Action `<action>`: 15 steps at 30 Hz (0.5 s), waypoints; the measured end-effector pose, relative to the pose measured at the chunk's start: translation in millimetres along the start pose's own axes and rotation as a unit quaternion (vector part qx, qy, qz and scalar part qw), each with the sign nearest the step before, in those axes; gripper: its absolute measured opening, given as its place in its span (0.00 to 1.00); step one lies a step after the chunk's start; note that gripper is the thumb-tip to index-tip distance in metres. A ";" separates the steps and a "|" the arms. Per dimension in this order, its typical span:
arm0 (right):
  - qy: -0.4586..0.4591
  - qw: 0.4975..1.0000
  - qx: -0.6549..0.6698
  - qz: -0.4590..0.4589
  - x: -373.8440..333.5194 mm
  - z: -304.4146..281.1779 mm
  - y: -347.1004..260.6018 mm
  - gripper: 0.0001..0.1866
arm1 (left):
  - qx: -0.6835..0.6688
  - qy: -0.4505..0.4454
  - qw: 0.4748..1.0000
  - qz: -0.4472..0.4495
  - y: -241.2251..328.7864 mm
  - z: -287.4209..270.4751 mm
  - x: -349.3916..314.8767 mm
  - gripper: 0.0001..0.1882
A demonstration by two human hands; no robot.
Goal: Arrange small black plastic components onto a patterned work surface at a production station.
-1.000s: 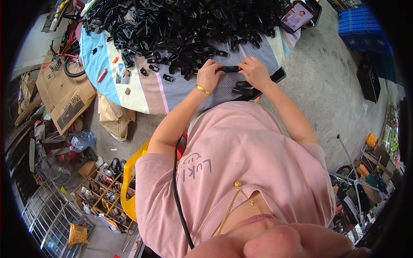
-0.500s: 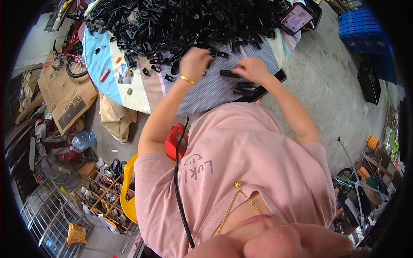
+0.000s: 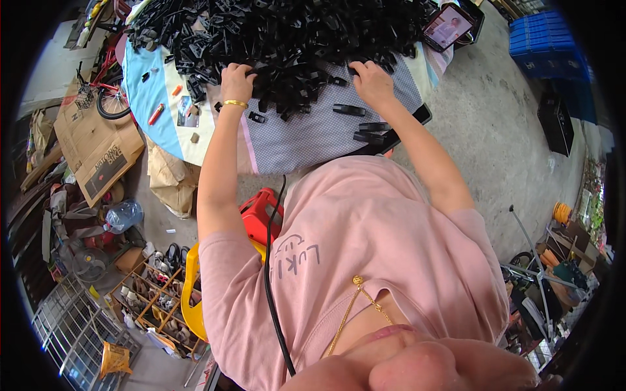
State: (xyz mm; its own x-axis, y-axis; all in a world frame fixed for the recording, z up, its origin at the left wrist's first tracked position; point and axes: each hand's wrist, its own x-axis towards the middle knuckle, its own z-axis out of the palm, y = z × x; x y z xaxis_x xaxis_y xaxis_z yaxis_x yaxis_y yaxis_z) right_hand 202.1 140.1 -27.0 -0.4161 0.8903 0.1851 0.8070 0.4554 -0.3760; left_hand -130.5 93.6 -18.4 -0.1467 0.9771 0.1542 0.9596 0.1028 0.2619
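A large heap of small black plastic pieces [image 3: 280,39] covers the far part of the cloth-covered table [image 3: 293,146]. My left hand [image 3: 237,85], with a gold bracelet at its wrist, is at the heap's near edge. Its thumb and fingers are apart, and the fingertips reach among the pieces. Farther right, my right hand [image 3: 374,86] has its fingers bent round a small black plastic piece [image 3: 353,71], partly hidden by them. Between my arms lies a longer black piece [image 3: 349,109]. Two similar black pieces [image 3: 370,137] lie close together near the table's front edge.
A phone or tablet [image 3: 448,28] stands at the table's far right. On the left are a red lighter [image 3: 156,115] and a small picture card [image 3: 188,112]. A black cord [image 3: 268,287] hangs down my front. Blue crates [image 3: 546,45] stand beyond on the right.
My left hand has moved left and away from me to the heap's edge. My right hand has let go of the longer black piece and moved farther out to the heap.
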 end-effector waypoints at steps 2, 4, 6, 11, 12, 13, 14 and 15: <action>0.003 0.999 0.043 0.001 -7.3 -5.0 4.3 0.15 | -0.025 0.085 0.996 -0.008 -2.1 0.5 -8.7 0.10; 0.017 0.992 0.121 0.012 -16.0 -7.1 10.9 0.11 | -0.028 0.116 0.993 -0.009 16.4 -17.2 -16.2 0.09; -0.007 0.989 0.142 0.032 -21.8 -13.1 13.5 0.11 | -0.050 0.173 0.983 -0.021 41.4 -32.5 -24.8 0.08; -0.037 0.981 0.166 0.098 -21.2 -15.3 16.5 0.13 | -0.178 0.064 0.977 0.094 122.8 -17.6 -46.8 0.08; -0.024 0.982 0.150 0.116 -19.4 -6.5 27.0 0.13 | -0.194 0.017 0.975 0.106 139.6 -5.5 -52.1 0.08; -0.012 0.982 0.134 0.132 -18.1 -1.1 34.6 0.13 | -0.213 0.003 0.970 0.116 151.6 11.6 -58.2 0.09; -0.012 0.982 0.134 0.131 -18.5 -1.1 40.3 0.13 | -0.208 -0.026 0.970 0.121 163.7 19.5 -59.7 0.10; 0.020 0.980 0.162 0.116 -19.1 -2.8 44.4 0.13 | -0.201 -0.028 0.971 0.123 171.3 32.1 -61.8 0.09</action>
State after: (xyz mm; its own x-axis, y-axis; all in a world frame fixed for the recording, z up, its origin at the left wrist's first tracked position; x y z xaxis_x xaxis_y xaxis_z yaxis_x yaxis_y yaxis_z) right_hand 247.1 143.3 -44.7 -0.2162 0.9718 0.0939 0.7003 0.2214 -0.6786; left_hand 50.7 56.8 -13.7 0.0994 0.9725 0.2106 0.7912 -0.2057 0.5759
